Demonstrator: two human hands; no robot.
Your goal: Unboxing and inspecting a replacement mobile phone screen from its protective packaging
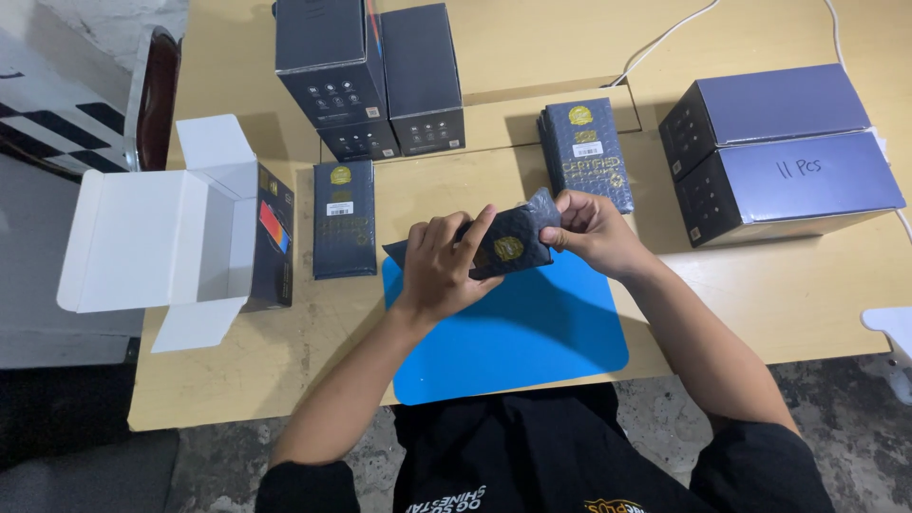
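While both hands grip a dark pouch (508, 242), open white-lined box (180, 237) empty

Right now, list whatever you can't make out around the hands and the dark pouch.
- Head view: the dark pouch is partly covered by the left hand and right hand; its contents are hidden.
- The open box faces sideways, so its far inside is hidden.
- The tall boxes are cut off by the top edge.
- The white thing is cut off at the right edge.
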